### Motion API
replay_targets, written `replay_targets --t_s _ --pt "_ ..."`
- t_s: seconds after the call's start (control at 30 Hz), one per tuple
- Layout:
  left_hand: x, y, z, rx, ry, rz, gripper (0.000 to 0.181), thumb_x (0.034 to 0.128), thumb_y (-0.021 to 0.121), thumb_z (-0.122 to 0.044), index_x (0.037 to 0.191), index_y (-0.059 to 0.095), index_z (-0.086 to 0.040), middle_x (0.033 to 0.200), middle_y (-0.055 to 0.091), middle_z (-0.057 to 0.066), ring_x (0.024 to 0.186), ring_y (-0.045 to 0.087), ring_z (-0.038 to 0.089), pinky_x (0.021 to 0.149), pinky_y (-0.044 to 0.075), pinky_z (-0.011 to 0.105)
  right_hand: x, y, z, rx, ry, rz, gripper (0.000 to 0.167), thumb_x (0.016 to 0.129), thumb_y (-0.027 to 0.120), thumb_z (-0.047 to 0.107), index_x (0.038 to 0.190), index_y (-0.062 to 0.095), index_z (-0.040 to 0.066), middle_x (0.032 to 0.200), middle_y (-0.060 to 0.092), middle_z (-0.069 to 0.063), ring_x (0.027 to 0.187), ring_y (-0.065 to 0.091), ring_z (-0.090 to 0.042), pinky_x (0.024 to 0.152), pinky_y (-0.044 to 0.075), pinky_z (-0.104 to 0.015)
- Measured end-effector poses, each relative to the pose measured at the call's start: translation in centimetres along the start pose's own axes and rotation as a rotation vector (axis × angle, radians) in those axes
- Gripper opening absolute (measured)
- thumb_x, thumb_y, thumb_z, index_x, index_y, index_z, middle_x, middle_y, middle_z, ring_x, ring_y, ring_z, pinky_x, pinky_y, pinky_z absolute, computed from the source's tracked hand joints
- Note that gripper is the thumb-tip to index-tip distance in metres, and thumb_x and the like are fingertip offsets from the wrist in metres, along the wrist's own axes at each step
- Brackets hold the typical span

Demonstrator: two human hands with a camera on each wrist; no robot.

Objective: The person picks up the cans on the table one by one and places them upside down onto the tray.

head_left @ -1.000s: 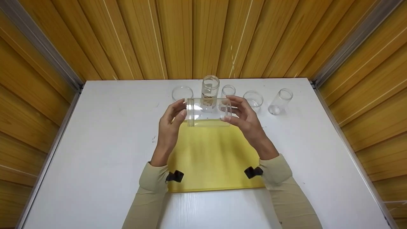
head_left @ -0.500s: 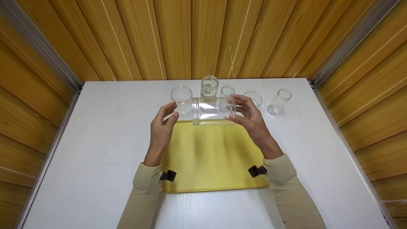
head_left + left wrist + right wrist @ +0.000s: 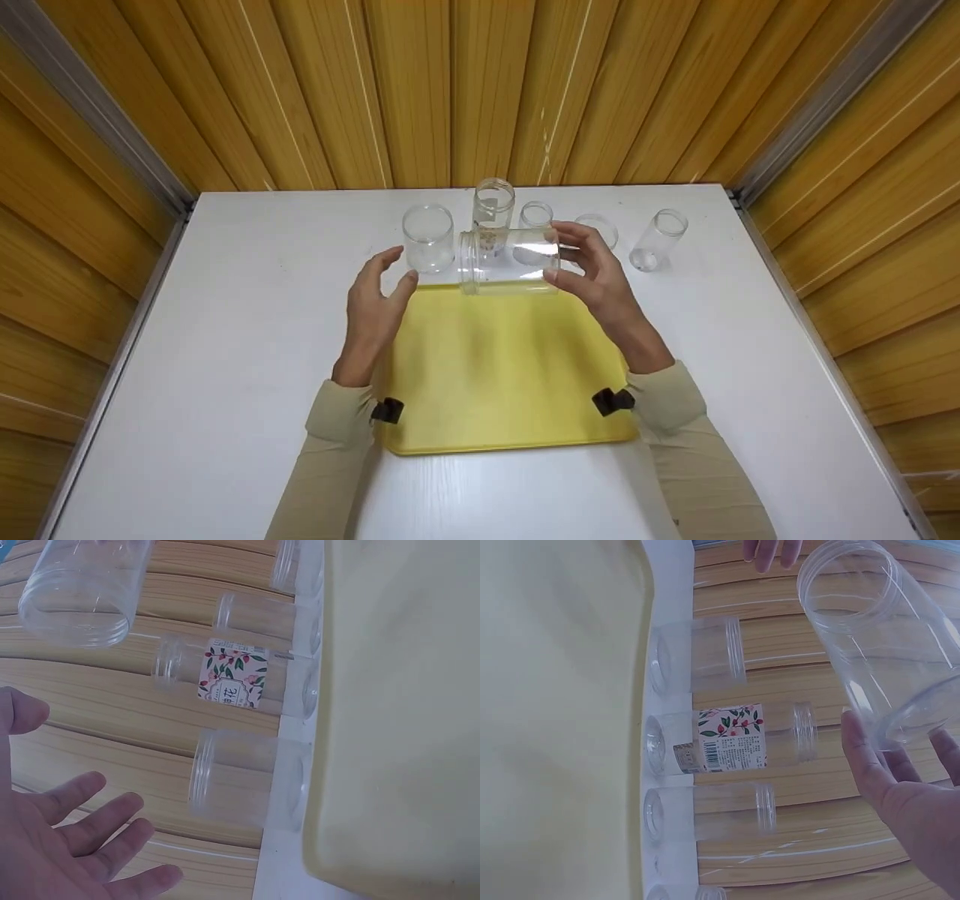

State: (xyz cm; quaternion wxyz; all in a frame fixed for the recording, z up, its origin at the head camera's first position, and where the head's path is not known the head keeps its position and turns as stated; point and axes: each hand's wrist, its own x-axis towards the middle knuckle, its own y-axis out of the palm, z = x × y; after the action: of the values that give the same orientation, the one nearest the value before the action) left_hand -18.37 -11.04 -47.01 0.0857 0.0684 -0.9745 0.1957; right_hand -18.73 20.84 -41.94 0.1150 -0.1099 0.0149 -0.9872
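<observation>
A clear, wide-mouthed jar (image 3: 504, 279) lies sideways in the air over the far edge of the yellow tray (image 3: 510, 375), its threaded mouth facing left. My right hand (image 3: 600, 289) holds it by the base end, thumb in front and fingers behind. In the right wrist view, the jar (image 3: 855, 645) has no lid on it and looks empty. My left hand (image 3: 375, 311) is apart from the jar's mouth, thumb and fingers spread with nothing between them. The left wrist view shows that hand's fingers (image 3: 105, 821) loosely extended.
Behind the tray stand a wide clear jar (image 3: 427, 232), a jar with a floral label (image 3: 232, 675), a smaller jar (image 3: 535, 214), a low round one (image 3: 598, 229) and a slim one (image 3: 658, 241) at right. Wood-patterned panels (image 3: 420, 90) enclose the white table (image 3: 225, 337).
My left hand has come away from the jar's mouth and moved left, its fingers spreading. My right hand has shifted slightly right with the jar.
</observation>
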Motion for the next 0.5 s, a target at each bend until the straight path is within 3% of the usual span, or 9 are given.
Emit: replay_targets --t_s 0.3,0.5 --pt "0.5 0.0 1.7 0.102 -0.065 0.023 0.057 0.1025 0.06 -0.035 0.151 0.056 -0.005 0.153 0.055 0.015 0.145 0.045 0.035 0.119 0.032 0.054 0.1 -0.5 0.1 -0.075 0.028 -0.009 0.067 0.093 0.076 0.011 0.154 0.048 0.009 0.147 0.05 -0.011 0.133 0.05 -0.026 0.091 0.056 -0.036" --pt "0.8 -0.1 2.8 0.188 -0.018 0.023 0.055 0.1015 0.064 -0.03 0.15 0.057 -0.004 0.151 0.056 0.018 0.142 0.047 0.037 0.115 0.037 0.056 0.1 -0.8 0.1 -0.12 0.034 -0.011 0.069 0.092 0.078 0.009 0.154 0.048 0.008 0.148 0.048 -0.009 0.133 0.049 -0.027 0.095 0.054 -0.036"
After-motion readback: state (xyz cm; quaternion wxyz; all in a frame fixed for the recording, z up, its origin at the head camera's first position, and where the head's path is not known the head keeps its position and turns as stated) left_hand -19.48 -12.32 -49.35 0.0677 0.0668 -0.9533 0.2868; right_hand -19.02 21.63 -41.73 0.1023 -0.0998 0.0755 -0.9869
